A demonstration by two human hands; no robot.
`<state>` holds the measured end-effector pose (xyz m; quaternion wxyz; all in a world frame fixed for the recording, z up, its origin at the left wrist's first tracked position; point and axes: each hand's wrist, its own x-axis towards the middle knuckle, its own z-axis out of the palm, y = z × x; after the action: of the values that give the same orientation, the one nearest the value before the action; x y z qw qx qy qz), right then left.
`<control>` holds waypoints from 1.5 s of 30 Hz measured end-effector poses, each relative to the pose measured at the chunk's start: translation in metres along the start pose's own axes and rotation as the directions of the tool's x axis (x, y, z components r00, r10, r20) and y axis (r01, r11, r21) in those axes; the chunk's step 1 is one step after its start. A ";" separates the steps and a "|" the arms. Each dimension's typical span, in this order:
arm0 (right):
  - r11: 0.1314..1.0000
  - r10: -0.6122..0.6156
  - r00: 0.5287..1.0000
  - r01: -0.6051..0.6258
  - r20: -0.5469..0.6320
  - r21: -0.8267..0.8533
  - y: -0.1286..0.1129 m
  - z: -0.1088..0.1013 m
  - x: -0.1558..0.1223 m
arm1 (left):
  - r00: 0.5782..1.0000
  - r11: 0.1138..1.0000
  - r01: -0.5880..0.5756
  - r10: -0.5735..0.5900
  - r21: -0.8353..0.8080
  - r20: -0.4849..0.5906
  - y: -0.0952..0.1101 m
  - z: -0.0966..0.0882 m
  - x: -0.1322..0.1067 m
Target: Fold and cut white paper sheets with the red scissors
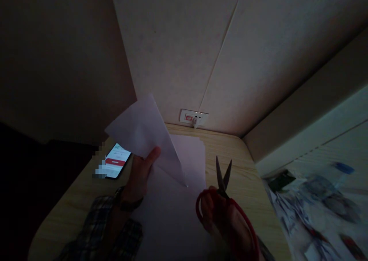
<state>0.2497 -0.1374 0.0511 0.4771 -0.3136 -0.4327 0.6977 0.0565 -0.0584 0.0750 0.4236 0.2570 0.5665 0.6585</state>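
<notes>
My left hand (140, 176) grips a folded white sheet of paper (143, 132), thumb on top, and holds it tilted up above the table. Its lower right corner hangs over more white sheets (172, 222) that lie flat below. In my right hand (221, 215) is a pair of scissors (223, 178) with red handles. The fingers are in the handle loops, and the blades stand apart, pointing away from me. Nothing lies between the blades, which are to the right of the paper and apart from it.
A phone (117, 161) with a lit screen rests on the wooden table (230, 146), left of the paper. On the wall behind is a socket (194, 117) with a plug in it. Plastic bags and papers (322, 203) are heaped beyond the table's right edge.
</notes>
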 end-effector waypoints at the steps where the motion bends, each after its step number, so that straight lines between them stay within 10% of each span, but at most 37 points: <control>1: 0.999 -0.021 1.000 0.021 -0.018 -0.046 -0.002 0.003 0.002 | 1.000 1.000 0.017 -0.016 -0.007 0.021 0.001 0.001 -0.003; 16: 0.956 -0.067 0.904 -0.062 -0.422 -0.286 -0.008 0.037 0.042 | 0.964 0.992 0.130 -0.127 0.006 0.234 -0.012 -0.002 -0.002; 27: 0.972 -0.030 0.985 -0.011 -0.170 -0.235 -0.002 0.011 0.024 | 0.961 0.991 0.125 -0.135 0.057 0.241 -0.014 -0.003 0.001; 33: 0.980 0.098 0.974 -0.058 0.206 -0.190 0.009 -0.007 0.008 | 0.973 0.990 0.127 -0.136 0.062 0.188 -0.011 -0.003 0.001; 39: 0.949 -0.078 0.979 0.015 -0.188 -0.316 -0.009 -0.005 0.023 | 0.921 0.973 0.121 -0.183 0.194 0.344 -0.020 -0.005 0.003; 45: 0.874 -0.097 0.940 -0.077 -0.328 -0.480 -0.001 0.007 0.045 | 0.830 0.905 0.025 -0.255 0.424 0.495 -0.030 -0.006 0.006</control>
<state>0.2286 -0.0969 0.0534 0.4543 -0.5374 -0.5062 0.4986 0.0568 -0.0566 0.0445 0.5523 0.4694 0.5640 0.3957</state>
